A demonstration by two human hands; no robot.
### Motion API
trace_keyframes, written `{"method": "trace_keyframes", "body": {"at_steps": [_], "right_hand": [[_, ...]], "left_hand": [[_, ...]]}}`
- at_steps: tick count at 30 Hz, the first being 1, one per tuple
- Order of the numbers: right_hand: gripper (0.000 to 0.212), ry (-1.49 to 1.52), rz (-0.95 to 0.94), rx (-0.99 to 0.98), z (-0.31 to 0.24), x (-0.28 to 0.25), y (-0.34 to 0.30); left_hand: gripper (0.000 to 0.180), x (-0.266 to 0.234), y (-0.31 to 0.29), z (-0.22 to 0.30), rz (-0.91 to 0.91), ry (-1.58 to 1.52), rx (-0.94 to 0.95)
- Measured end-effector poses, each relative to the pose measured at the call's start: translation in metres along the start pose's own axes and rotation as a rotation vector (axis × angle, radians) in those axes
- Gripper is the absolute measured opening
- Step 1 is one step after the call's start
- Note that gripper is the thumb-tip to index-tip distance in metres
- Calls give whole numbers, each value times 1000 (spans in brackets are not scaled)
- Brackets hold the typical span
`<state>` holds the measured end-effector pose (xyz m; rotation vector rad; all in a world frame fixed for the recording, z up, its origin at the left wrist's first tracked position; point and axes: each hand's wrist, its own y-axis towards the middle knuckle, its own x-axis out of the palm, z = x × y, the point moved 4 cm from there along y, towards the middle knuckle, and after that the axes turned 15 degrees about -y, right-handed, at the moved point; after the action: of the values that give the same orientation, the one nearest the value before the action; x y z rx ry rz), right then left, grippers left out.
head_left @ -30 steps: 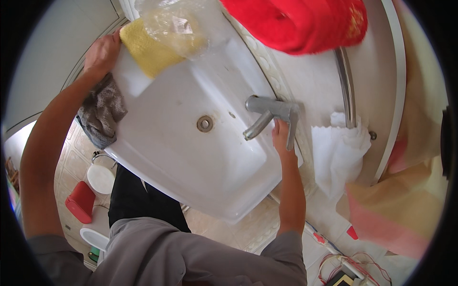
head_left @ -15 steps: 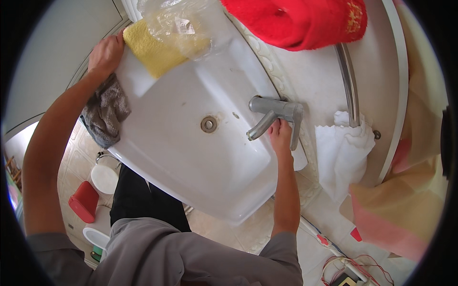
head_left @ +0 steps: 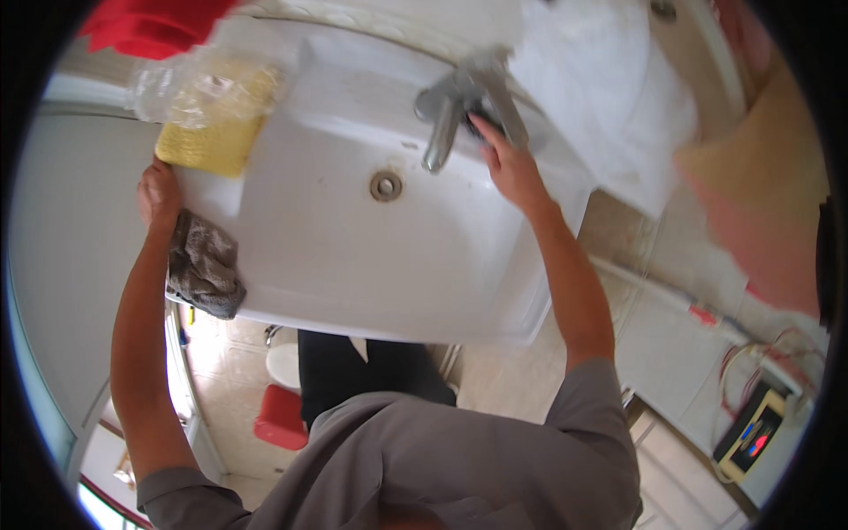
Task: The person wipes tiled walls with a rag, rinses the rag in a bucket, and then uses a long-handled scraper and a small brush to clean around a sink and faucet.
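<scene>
Tap: a chrome mixer tap [head_left: 450, 110] stands at the back edge of the basin, upper centre of the frame, its spout pointing down toward the drain.
Right hand: the right hand [head_left: 508, 168] is at the base of the tap, just right of the spout, fingers curled against a dark thing pressed to the metal (too blurred to tell what it is, or how firmly it is gripped).
Basin: a white washbasin [head_left: 353, 265] fills the middle of the frame, with a round metal drain [head_left: 385, 185] just below the spout.
Left hand: the left hand [head_left: 159, 194] rests on the basin's left rim, at the left of the frame, fingers bent over the edge; whether it grips anything I cannot tell.
Hands: well apart, one at each side of the basin.
Grey cloth: a crumpled grey cloth [head_left: 203, 265] lies on the left rim just below the left hand, touching the wrist.
Yellow sponge: a yellow sponge [head_left: 212, 141] sits on the upper left corner of the basin, just above the left hand, partly under a clear plastic bag [head_left: 190, 84].
Red cloth: a red cloth [head_left: 150, 26] shows at the top left edge.
White towel: a white towel [head_left: 609, 97] hangs right of the tap, upper right.
Below the basin: a tiled floor [head_left: 503, 389], with a red object [head_left: 281, 417] at lower left.
</scene>
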<state>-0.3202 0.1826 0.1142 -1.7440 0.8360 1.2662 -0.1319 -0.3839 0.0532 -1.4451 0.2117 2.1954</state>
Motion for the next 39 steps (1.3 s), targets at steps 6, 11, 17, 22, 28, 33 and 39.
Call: {"method": "trace_keyframes", "body": {"at_steps": [6,11,17,22,28,33,39], "right_hand": [[19,-275,534,87,-24,7,16],[23,-35,641,186,-10,1,8],[35,194,883,356,14,-21,19],[28,67,1062,351,-9,-8,40],[18,412,1146,554,3,-5,27],[14,65,1188,442,16,25,11],[19,1029,1103,471,34,27,15]], "left_hand": [[62,28,54,-55,75,67,280],[65,31,79,-82,110,44,175],[70,23,41,-30,69,57,93],[70,18,32,-21,84,59,91],[60,35,122,-110,198,166,314],[71,46,53,-26,56,55,137],[78,-4,22,-14,31,73,37]]}}
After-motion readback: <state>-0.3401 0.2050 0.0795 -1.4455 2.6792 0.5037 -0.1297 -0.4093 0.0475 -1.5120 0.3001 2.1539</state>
